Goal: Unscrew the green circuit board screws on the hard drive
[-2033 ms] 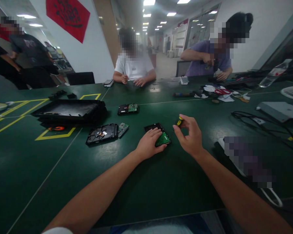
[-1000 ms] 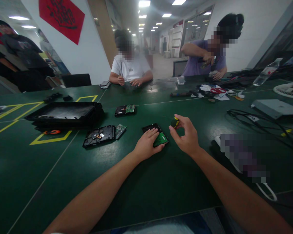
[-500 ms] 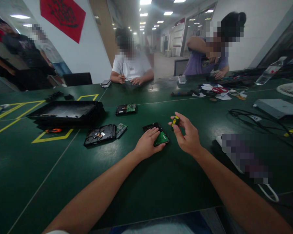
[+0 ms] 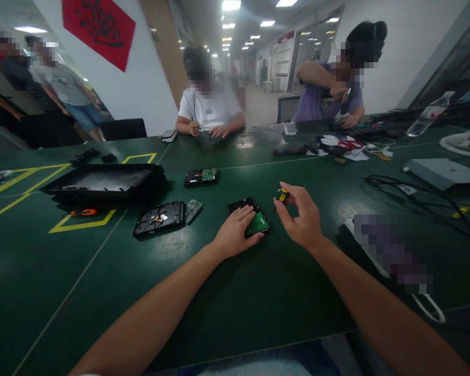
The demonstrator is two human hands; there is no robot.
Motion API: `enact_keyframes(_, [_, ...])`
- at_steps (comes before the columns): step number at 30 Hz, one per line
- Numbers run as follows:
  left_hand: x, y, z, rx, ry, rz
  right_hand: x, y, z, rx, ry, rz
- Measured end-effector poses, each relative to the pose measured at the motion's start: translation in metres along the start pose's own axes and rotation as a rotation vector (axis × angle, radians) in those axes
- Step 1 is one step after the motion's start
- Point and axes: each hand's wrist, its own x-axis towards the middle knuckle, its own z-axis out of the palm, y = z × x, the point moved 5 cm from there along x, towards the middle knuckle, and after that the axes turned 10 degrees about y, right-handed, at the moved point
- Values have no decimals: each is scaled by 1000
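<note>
Through my head camera, my left hand lies flat and outstretched over the hard drive on the desk, pressing it down without gripping; the drive's green circuit board shows past my fingers. My right hand pinches a yellow-and-black screwdriver just right of the drive; whether its tip touches anything, I can't tell. I judge this screw work, calling next for a steady drive and a squarely seated tip.

Fingers and forearms are bare above faded blue clothing.
</note>
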Motion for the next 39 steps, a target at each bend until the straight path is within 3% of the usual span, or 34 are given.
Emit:
enact_keyframes(28, [0, -2, 0, -17, -4, 18, -1, 1, -1, -14, 28, -12])
enact_keyframes(35, [0, -2, 0, -34, -4, 6, -3, 2, 3, 98, -56, 69])
enact_keyframes(39, [0, -2, -1, -22, -6, 8, -1, 0, 0, 70, -30, 27])
